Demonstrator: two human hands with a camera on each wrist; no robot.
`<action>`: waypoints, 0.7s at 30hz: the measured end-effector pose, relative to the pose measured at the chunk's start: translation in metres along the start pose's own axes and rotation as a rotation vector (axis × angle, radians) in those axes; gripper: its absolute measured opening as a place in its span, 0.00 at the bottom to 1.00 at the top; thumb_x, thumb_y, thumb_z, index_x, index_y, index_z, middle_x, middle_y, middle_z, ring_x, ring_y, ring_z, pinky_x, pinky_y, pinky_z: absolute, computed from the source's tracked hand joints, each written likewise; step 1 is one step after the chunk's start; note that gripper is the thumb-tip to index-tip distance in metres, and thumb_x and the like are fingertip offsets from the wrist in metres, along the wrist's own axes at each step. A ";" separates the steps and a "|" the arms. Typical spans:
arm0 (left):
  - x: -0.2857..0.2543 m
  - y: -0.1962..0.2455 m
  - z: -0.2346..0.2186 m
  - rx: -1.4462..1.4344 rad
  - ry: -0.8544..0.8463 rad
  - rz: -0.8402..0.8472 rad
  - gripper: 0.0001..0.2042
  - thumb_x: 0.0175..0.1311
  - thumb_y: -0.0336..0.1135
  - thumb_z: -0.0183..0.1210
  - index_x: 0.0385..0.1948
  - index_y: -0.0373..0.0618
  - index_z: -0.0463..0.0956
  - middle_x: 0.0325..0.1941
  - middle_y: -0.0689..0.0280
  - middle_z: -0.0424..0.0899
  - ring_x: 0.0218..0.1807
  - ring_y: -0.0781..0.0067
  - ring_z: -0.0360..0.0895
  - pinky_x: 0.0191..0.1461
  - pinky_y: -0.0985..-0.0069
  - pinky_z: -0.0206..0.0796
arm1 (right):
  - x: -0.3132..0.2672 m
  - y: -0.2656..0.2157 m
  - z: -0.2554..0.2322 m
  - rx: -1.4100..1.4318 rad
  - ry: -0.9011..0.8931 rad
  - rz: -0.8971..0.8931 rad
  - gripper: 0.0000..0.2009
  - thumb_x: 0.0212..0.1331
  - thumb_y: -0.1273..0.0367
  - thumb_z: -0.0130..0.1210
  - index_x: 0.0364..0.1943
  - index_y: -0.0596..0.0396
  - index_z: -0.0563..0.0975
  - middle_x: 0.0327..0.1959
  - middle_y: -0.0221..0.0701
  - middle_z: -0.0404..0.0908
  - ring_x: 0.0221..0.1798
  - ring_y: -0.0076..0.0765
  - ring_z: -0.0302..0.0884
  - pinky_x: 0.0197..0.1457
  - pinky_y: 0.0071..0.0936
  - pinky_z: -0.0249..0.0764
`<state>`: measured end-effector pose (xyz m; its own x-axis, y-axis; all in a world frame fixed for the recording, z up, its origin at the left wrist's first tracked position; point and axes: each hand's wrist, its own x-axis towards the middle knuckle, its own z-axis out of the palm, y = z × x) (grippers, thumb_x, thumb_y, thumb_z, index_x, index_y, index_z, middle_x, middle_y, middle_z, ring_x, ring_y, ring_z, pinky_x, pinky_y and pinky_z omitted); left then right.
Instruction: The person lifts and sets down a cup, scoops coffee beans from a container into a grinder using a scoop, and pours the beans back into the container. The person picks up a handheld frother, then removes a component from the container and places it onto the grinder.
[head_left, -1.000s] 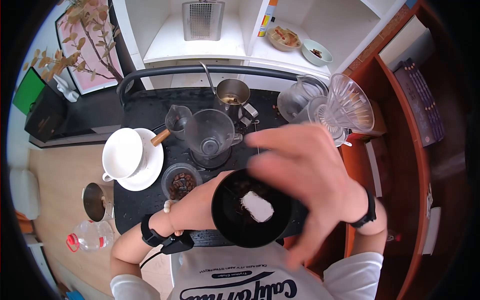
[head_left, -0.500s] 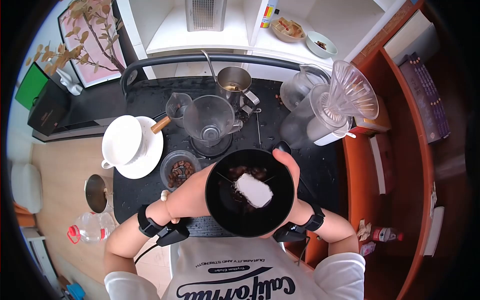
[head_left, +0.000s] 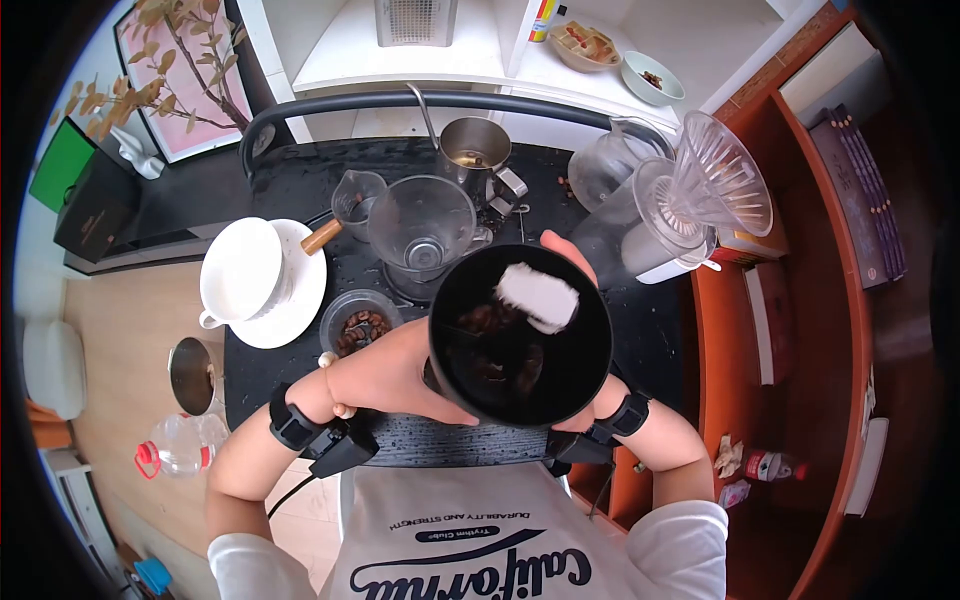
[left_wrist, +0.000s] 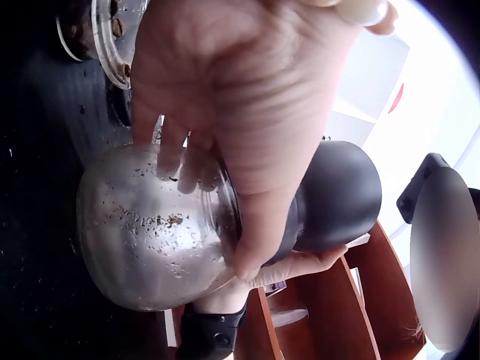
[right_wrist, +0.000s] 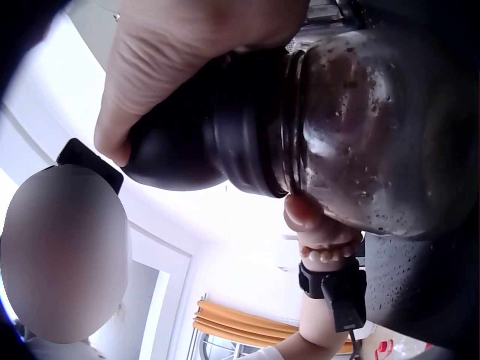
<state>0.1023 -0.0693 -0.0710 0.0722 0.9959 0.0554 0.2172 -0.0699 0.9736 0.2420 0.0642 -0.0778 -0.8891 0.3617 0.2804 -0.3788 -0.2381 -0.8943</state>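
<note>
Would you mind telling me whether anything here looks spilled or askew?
Yes: both hands hold the grinder tilted off upright, and grounds cling inside its glass jar. A few loose beans lie on the black table.

Glass pitcher, bean cup and dripper crowd the tabletop beyond the grinder.

- I see a black tabletop, wet with droplets.
- On its left a white cup sits on a saucer.
- Just beside that stands a glass of beans.
- Behind it stand a small pitcher, a glass dripper and a steel kettle.
- At the right stand a carafe and a funnel.
</note>
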 end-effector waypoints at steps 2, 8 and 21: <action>0.002 0.002 0.002 -0.005 0.003 -0.097 0.38 0.36 0.36 0.68 0.53 0.37 0.57 0.51 0.55 0.67 0.54 0.64 0.64 0.58 0.72 0.54 | 0.001 0.001 -0.002 -0.017 0.065 0.023 0.59 0.22 0.51 0.69 0.61 0.62 0.44 0.61 0.40 0.52 0.62 0.36 0.55 0.63 0.32 0.52; -0.004 -0.005 0.029 0.204 0.196 -0.097 0.41 0.36 0.40 0.68 0.54 0.35 0.54 0.54 0.51 0.62 0.57 0.54 0.61 0.59 0.70 0.53 | -0.008 -0.014 0.008 -0.078 0.358 0.166 0.57 0.24 0.47 0.66 0.60 0.63 0.46 0.59 0.40 0.54 0.60 0.37 0.57 0.62 0.32 0.55; -0.003 0.034 0.013 0.022 -0.044 0.046 0.40 0.30 0.45 0.68 0.49 0.37 0.60 0.46 0.54 0.66 0.51 0.55 0.63 0.55 0.68 0.54 | 0.004 -0.054 -0.009 1.009 -0.101 0.583 0.28 0.59 0.52 0.38 0.60 0.50 0.53 0.52 0.43 0.66 0.53 0.38 0.68 0.53 0.37 0.69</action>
<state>0.1224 -0.0754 -0.0407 0.1250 0.9881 0.0895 0.2344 -0.1170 0.9651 0.2610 0.0867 -0.0319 -0.9948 -0.1011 -0.0137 0.1016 -0.9685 -0.2272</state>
